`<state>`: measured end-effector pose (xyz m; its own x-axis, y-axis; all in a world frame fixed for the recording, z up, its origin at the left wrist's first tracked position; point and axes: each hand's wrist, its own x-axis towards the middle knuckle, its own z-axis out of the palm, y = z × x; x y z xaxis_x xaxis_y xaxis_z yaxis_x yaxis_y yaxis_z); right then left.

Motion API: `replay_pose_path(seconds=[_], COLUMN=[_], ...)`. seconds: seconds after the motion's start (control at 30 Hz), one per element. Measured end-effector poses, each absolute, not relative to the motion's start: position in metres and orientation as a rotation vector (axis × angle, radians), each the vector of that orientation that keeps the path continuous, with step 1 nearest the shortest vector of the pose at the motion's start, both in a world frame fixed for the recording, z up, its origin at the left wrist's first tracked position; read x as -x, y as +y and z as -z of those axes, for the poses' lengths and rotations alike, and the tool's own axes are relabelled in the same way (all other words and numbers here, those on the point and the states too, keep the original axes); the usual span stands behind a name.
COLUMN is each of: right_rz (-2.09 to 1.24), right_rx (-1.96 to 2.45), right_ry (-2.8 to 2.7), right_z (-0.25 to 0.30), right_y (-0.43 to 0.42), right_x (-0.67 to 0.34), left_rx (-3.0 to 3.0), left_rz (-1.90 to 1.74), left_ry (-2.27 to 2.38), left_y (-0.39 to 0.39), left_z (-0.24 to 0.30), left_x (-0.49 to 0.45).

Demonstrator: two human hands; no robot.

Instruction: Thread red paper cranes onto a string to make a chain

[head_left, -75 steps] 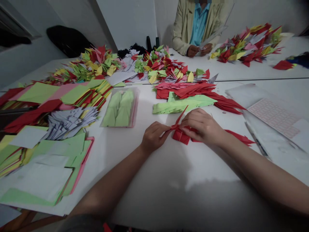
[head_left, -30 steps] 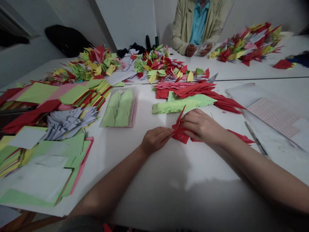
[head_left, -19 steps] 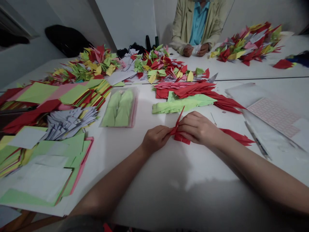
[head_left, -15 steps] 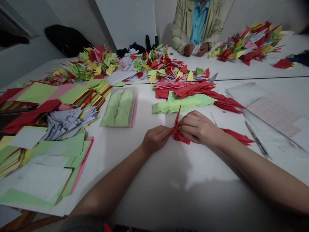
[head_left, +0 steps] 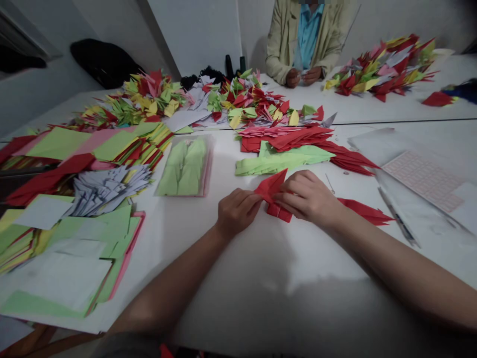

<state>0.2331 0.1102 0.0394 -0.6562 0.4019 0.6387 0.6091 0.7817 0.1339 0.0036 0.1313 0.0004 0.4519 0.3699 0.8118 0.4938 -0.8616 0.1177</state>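
The folded red paper piece (head_left: 271,186) is suspended just above the smooth white tabletop (head_left: 231,293), between the two hands. Its left edge is pinched between the thumb and fingertips of the left hand (head_left: 238,211); its right side is gripped by the bent fingers of the right hand (head_left: 311,196). A broad, flat flap with crisp creases is presented, tapering to a point toward the upper right.

Below the held piece, a squared red paper end (head_left: 280,214) is exposed on the tabletop. Slender red points (head_left: 367,211) are visible beyond the right wrist; whether both belong to one bundle cannot be told, as the middle is covered by the right hand.

Behind the hands, a pale green stack (head_left: 286,161) of narrow, pleated-looking paper is laid crosswise, backed by a red stack (head_left: 316,139) fanned into spikes at its right. To the left, green folded forms are enclosed in a glossy clear packet (head_left: 185,166). At the right, a card printed with a pink grid (head_left: 423,181) is placed on crinkled, translucent plastic sheeting (head_left: 376,141)
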Motion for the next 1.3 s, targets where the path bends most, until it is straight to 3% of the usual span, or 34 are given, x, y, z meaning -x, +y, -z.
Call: replay_pose_path(seconds=[0.2, 0.33, 0.43, 0.63, 0.83, 1.13, 1.3], right_rz=[0.682, 0.785, 0.696, 0.432, 0.039, -0.610, -1.006], right_rx=[0.763, 0.727, 0.781, 0.962, 1.116, 1.062, 1.053], right_ry=[-2.134, -2.130, -2.210, -2.098, -1.706, -1.508, -1.223], right_z=[-0.024, -0.014, -0.009, -0.004, -0.006, 0.000, 0.003], right_y=[0.106, 0.106, 0.107, 0.108, 0.105, 0.109, 0.116], right_x=[-0.227, -0.222, -0.219, -0.218, -0.215, -0.208, -0.205], left_rx=[2.837, 3.288, 3.267, 2.988, 3.026, 2.990, 3.168], left_rz=[1.987, 2.026, 1.998, 2.252, 1.887, 2.180, 2.033], left_ry=[-1.550, -2.061, -2.270, -2.164, -1.862, -1.867, -1.979], left_y=[0.125, 0.130, 0.135, 0.144, 0.143, 0.139, 0.139], left_z=[-0.005, -0.006, -0.006, 0.003, 0.003, 0.003, 0.005], left_x=[-0.009, -0.013, -0.013, -0.006, 0.002, -0.001, -0.002])
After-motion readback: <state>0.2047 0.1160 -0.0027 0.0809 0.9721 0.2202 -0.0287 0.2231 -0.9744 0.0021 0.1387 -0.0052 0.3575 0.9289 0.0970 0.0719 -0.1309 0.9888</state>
